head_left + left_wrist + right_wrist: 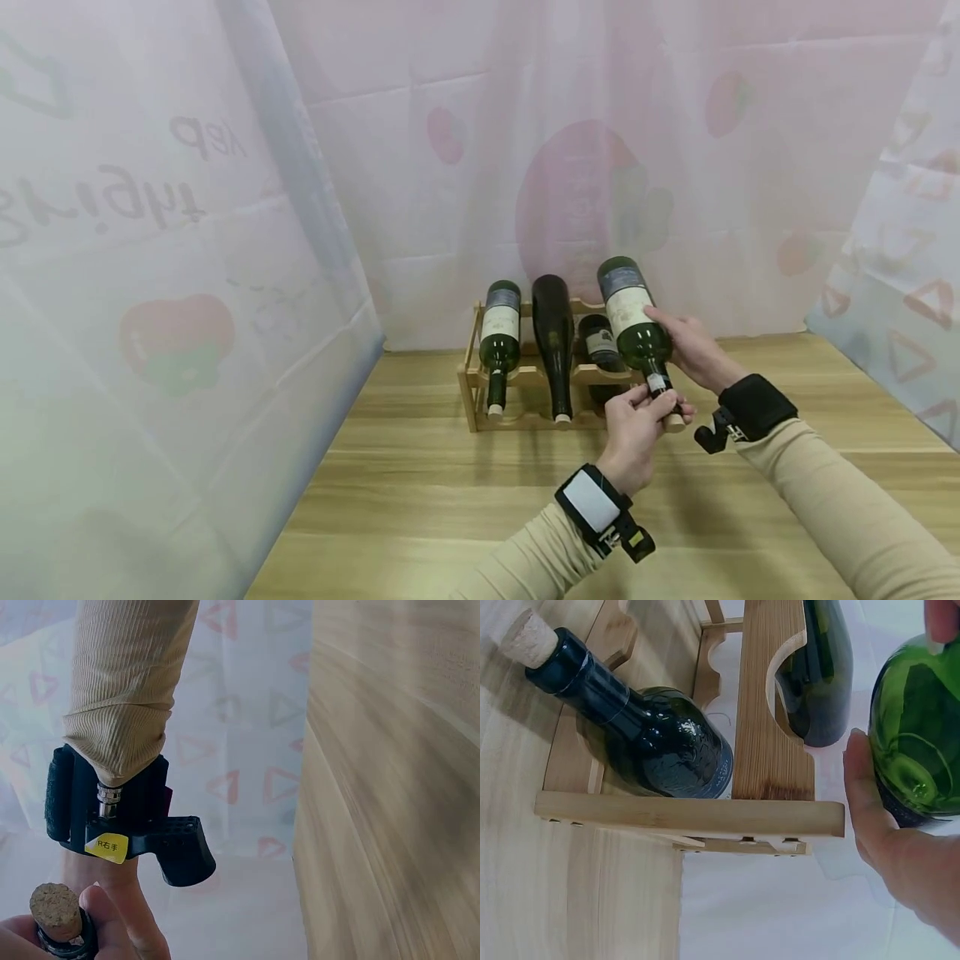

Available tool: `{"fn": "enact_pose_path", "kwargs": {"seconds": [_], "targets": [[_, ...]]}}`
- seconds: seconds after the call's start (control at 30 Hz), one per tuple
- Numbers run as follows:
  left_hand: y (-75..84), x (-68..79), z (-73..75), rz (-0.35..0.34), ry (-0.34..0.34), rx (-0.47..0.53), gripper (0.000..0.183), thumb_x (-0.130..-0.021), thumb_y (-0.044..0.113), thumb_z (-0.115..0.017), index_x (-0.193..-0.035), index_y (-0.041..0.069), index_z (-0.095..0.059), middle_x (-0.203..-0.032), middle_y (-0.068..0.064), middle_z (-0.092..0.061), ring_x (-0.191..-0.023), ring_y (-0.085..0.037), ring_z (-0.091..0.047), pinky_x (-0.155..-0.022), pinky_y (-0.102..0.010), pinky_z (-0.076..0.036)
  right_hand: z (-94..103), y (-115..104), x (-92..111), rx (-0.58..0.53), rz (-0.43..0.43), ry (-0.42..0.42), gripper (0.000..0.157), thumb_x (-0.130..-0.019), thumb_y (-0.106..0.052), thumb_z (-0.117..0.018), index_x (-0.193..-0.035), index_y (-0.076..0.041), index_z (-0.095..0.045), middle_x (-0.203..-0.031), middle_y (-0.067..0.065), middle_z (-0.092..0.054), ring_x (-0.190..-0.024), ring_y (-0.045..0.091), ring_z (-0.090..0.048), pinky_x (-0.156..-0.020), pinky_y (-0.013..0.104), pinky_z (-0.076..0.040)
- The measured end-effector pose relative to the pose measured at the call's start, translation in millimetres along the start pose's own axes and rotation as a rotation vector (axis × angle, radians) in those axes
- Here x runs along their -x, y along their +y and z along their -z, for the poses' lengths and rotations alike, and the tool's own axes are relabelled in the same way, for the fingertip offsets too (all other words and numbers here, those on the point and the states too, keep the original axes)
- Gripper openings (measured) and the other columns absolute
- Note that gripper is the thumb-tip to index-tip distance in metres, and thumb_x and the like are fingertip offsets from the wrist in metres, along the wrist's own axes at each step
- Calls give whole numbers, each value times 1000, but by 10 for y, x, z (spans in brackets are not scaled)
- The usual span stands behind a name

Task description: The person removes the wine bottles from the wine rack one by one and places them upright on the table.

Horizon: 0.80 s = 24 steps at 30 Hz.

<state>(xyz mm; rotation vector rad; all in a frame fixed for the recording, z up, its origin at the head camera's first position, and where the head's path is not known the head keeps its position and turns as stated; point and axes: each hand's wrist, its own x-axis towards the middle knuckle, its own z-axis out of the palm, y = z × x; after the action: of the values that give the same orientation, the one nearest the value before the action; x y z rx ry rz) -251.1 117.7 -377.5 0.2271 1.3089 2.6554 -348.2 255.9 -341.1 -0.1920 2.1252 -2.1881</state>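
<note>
A green wine bottle [628, 310] with a cream label hangs tilted over the right end of the wooden wine rack [468, 379], its corked neck towards me. My left hand [632, 433] pinches its neck just behind the cork [56, 909]. My right hand [699, 350] holds the body from the right, thumb on the label; in the right wrist view this hand [907, 851] lies along the green glass. On the rack's upper tier rest a labelled green bottle [500, 329] and a dark bottle [553, 333]. Lower down lies another dark bottle [660, 735], its cork facing out.
The rack stands on a wood-grain table [405, 492], near its back edge. Printed white curtains [465, 200] hang behind the table and along both sides. Each wrist wears a black strap [759, 406] with a small camera mount.
</note>
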Motion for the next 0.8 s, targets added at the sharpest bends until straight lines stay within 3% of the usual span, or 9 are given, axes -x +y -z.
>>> {"fn": "enact_pose_path", "kwargs": {"seconds": [0.33, 0.63, 0.8], "targets": [[-15, 75, -73, 28, -11, -16, 5, -87, -4, -65, -92, -4, -66, -74, -10, -66, -61, -16, -64, -60, -22, -54, 47, -24, 107, -13, 5, 21, 47, -99, -41, -50, -118, 2, -47, -86, -9, -67, -81, 3, -65, -75, 19, -54], [-46, 73, -102, 57, -37, -21, 4, -87, -4, -64, -91, -3, -66, -73, -9, -66, -63, -17, -64, -62, -24, -56, 85, -37, 157, -30, 6, 28, 32, -99, -39, -53, -105, -7, -56, -86, -8, -68, -80, 4, -65, -73, 20, -55], [-78, 86, -122, 77, -39, -20, 4, -87, -4, -64, -91, -3, -66, -74, -10, -66, -64, -17, -65, -64, -25, -58, 117, -23, 196, -9, 0, 29, 36, -99, -39, -52, -109, -5, -54, -87, -8, -67, -81, 5, -65, -74, 20, -55]]}}
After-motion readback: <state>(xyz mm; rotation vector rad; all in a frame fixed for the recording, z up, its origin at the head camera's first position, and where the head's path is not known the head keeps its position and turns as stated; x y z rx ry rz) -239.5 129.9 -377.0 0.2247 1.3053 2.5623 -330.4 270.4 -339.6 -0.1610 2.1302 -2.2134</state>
